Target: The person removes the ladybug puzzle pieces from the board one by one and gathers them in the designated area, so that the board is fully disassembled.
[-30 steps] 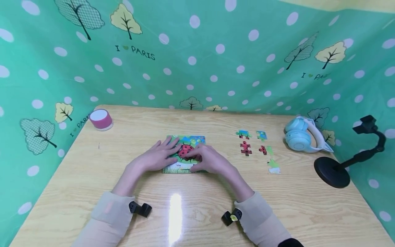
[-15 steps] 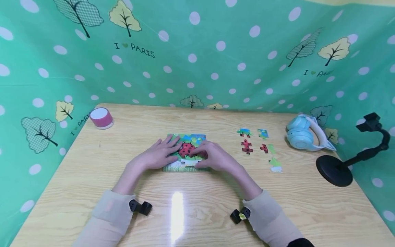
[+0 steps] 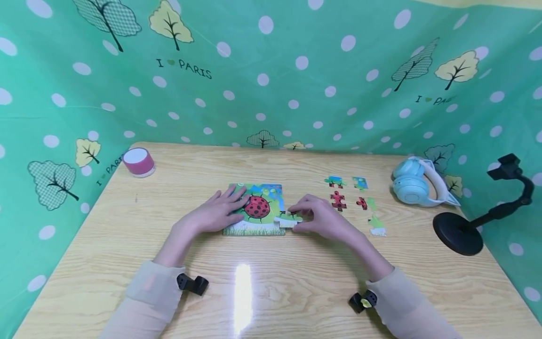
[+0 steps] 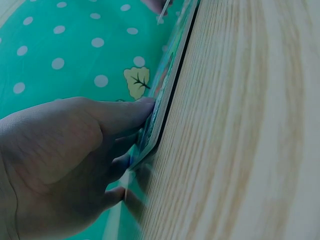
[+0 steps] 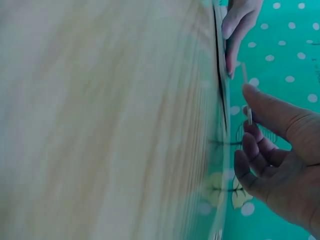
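Note:
A ladybug jigsaw puzzle (image 3: 258, 207) lies flat on the table. My left hand (image 3: 215, 211) rests on its left side with the fingers spread and straight. In the left wrist view the thumb (image 4: 132, 114) lies against the puzzle's near edge. Beside the right edge, my right hand (image 3: 323, 217) pinches a green-and-white puzzle piece (image 3: 288, 220) between thumb and fingers. That piece is raised off the table in the right wrist view and seen edge-on there. From above, its left end overlaps the puzzle's lower right corner.
Loose puzzle pieces lie to the right, among them a red one (image 3: 338, 201), a blue-topped one (image 3: 360, 182) and a green-and-white one (image 3: 377, 226). Blue headphones (image 3: 412, 183) and a black stand (image 3: 459, 234) are farther right. A pink cylinder (image 3: 139, 162) sits at the back left.
My right hand has moved right from over the puzzle, carrying the pinched piece to the right edge. The whole ladybug is now uncovered. My left hand has stayed in place.

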A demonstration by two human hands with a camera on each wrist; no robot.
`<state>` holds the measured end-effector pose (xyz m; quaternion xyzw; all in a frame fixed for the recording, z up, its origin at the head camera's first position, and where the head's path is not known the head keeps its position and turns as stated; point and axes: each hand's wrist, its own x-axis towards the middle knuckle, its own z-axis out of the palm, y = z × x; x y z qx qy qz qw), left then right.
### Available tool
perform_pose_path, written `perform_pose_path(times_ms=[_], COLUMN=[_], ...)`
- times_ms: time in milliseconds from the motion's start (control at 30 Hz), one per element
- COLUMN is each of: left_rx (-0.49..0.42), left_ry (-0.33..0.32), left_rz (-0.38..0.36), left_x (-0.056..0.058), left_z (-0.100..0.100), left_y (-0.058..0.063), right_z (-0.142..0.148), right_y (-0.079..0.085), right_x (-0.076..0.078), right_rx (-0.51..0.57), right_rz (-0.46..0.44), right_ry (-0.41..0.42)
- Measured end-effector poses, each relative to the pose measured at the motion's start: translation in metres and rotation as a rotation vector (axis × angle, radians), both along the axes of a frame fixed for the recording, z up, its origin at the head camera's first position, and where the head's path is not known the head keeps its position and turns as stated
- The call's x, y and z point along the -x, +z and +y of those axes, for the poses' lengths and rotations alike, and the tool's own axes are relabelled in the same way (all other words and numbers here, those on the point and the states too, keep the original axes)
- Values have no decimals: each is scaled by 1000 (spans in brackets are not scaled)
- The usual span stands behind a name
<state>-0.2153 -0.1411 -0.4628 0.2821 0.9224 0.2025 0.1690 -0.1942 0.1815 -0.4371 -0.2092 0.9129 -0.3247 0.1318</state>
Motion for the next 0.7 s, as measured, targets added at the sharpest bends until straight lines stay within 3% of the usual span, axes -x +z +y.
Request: perform_pose_path(times_ms=[433,700], left_rx=[5,12], left_ry=[4,-5], left_rz=[-7,-4], left_x=[-1,-1], left_z=[-1,0], left_y=[1,1], right_z=[40,65], right_y=[-3,-2], right_x=[0,0], right_rx=[-6,-55], right_rz=[141,171], right_ry=[19,5])
